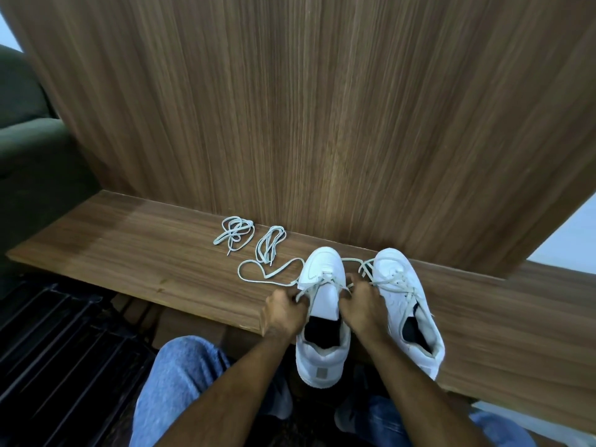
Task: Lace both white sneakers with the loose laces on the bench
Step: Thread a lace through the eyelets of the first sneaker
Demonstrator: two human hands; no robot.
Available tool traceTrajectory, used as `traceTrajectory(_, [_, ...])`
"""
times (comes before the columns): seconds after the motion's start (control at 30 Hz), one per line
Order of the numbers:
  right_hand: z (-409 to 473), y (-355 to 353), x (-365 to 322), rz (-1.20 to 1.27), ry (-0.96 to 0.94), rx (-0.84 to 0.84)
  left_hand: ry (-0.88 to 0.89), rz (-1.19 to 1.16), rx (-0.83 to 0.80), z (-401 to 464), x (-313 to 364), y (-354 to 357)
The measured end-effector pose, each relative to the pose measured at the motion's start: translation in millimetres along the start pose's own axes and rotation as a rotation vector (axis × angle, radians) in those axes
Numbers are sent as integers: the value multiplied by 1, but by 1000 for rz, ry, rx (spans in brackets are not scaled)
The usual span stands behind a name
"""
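You're midway lacing the left sneaker (322, 304) at the counter (161, 269) edge, both hands (283, 312) (362, 309) pinching its lace (271, 272). Next, probably cross ends into higher eyelets.

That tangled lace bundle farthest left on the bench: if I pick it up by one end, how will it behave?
The leftmost lace bundle lies in loose, limp loops, so it will probably sag and unspool rather than lift whole. Its strands cross one another, so it may snag. It looks thin and light, and should slide easily on the smooth bench.
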State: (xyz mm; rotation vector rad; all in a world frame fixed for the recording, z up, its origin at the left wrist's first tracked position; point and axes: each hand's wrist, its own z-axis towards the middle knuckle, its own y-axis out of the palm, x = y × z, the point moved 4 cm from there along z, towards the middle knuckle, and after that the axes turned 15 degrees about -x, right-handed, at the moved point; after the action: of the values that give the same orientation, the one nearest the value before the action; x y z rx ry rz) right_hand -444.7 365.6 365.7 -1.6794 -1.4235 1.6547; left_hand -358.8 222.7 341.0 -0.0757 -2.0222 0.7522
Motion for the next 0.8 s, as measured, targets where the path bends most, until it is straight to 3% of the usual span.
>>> traceTrajectory(0.13, [1,-1,8,199,75,9,-1,-403,-19,16,-25,7])
traceTrajectory(0.2, [2,0,9,206,83,6,-5,-437,-41,15,-22,6])
traceTrajectory(0.27, [1,0,9,169,70,-4,42,-256,-51,3,-3,-3])
traceTrajectory(0.4, [-3,1,5,27,17,-1,236,421,0,3,34,4])
traceTrajectory(0.53, [-5,2,3,-24,-3,-9,380,815,-13,16,53,29])
traceTrajectory(0.7, [-5,2,2,-42,-11,-1,318,843,-2,20,61,34])
traceTrajectory(0.8, [-4,3,3,-21,-2,-8,251,505,53,28,55,23])
